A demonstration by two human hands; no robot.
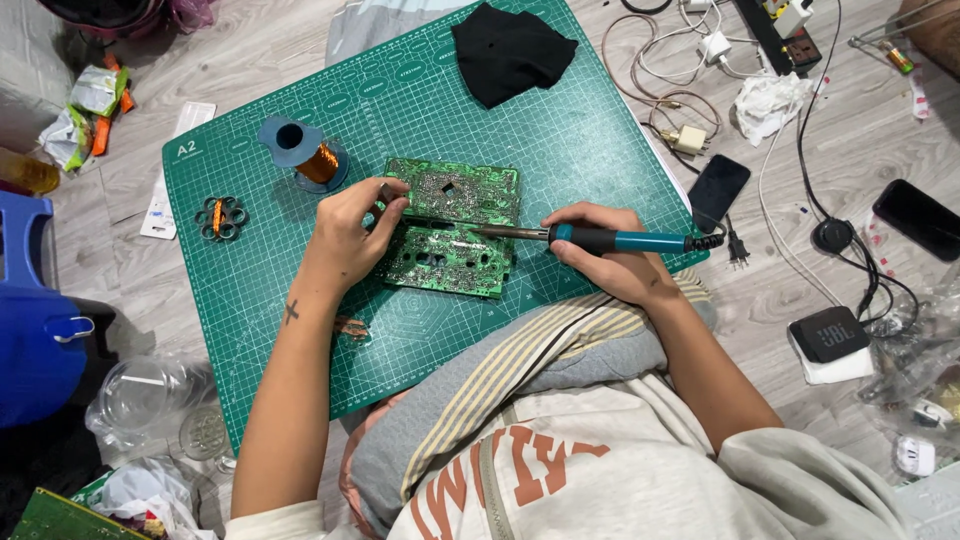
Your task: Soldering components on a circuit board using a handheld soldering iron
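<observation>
Two green circuit boards lie solder side up on a green cutting mat (560,140): the upper board (455,190) and the lower board (445,262). My right hand (600,262) grips a soldering iron (610,238) with a teal and black handle; its metal tip points left and meets the boards near their shared edge. My left hand (350,235) rests at the boards' left end, pinching a small dark part (385,192) between thumb and fingers.
On the mat sit a spool of copper wire (305,152), a small coil ring (221,217) and a black cloth (510,50). Phones (718,190), chargers, cables and a small black speaker (828,333) lie on the floor at right. Blue plastic stool (30,330) at left.
</observation>
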